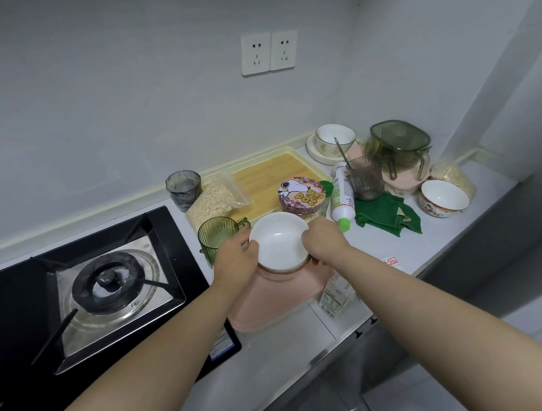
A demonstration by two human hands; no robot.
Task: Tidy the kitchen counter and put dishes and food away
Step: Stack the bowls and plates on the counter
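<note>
- Head view: a smooth, round white bowl (279, 244) sits in the middle of the frame, directly over the top of a matte pink plastic container (271, 300). I cannot tell whether it rests on the container or is held just above it.
- The left hand (235, 257) grips the bowl's left rim with curled fingers.
- The right hand (323, 238) grips the right rim in the same curled hold.
- The pink container has rounded corners and stands on the pale, glossy counter (292, 351), just right of a black glass gas stove (106, 285) with a round metal burner.
- A ribbed, translucent green cup (215, 239) with a handle stands just left of the bowl, beside the left hand.
- Behind the bowl lies a cream-rimmed tray (294, 152) with a bamboo-grain surface.
- A clear bag of oat flakes (210, 200) and a round tin (301, 194) printed with a cartoon dog lie on the tray.
- Right of the tin, a white cylindrical bottle (341, 196) with a green cap lies on its side, near a crumpled green cloth (385, 215).
- At the right of the frame stands a patterned ceramic bowl (444, 198) with a white inside.
- A small printed carton (335, 294) stands beside the pink container's right side.
</note>
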